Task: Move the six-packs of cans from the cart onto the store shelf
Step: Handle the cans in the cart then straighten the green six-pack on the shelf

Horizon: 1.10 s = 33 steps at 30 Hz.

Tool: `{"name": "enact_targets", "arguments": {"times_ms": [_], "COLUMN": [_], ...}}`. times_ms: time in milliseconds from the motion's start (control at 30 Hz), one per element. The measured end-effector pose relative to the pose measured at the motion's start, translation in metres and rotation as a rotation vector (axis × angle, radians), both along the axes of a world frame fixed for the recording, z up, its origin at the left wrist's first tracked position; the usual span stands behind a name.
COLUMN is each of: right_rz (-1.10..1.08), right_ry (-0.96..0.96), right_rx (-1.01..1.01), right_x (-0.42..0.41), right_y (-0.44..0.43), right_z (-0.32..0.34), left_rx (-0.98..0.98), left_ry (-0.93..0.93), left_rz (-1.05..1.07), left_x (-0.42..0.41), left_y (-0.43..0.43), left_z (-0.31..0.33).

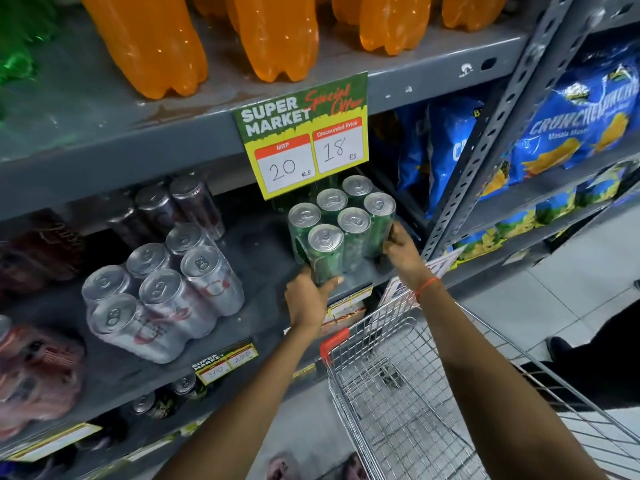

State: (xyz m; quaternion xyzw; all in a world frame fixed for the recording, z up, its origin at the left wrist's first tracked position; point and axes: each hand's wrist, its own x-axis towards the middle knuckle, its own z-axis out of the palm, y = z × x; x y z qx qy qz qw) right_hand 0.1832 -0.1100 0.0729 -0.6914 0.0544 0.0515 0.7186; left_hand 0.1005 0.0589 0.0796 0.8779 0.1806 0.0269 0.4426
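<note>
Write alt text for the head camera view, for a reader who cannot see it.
Both hands, left hand and right hand, hold a green six-pack of cans at the front of a grey store shelf, under a price sign. A silver six-pack sits to its left; a wire cart stands below.

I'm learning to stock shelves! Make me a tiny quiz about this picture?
1. True or false: both hands hold the green six-pack.
2. What colour are the big bottles on the shelf above? A) orange B) purple C) white
3. Fill in: the discounted price on the sign reads ___ Rs.

Key: 1 true, the left hand and right hand grip it. 2 A. 3 18.
</note>
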Motion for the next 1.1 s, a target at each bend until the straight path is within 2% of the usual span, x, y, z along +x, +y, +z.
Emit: {"name": "enact_targets", "arguments": {"times_ms": [300,500,833,1100], "right_rz": [-0.088,-0.129,-0.375,-0.417], "right_ry": [-0.003,0.01,-0.025,-0.005], "right_rx": [0.036,0.086,0.068,0.049], "right_x": [-0.02,-0.016,-0.013,-0.011], "right_y": [-0.016,-0.016,0.005,0.008], "right_z": [-0.016,-0.02,-0.027,-0.029], "left_rx": [-0.015,-0.041,-0.086,-0.055], "left_ry": [-0.033,-0.05,-0.049,-0.068], "left_rz": [-0.106,-0.097,-0.08,-0.096], "left_x": [0.004,0.006,0.008,0.01], "left_y": [-0.003,-0.002,-0.002,0.001], "left_z": [-0.008,-0.009,-0.016,-0.017]}}
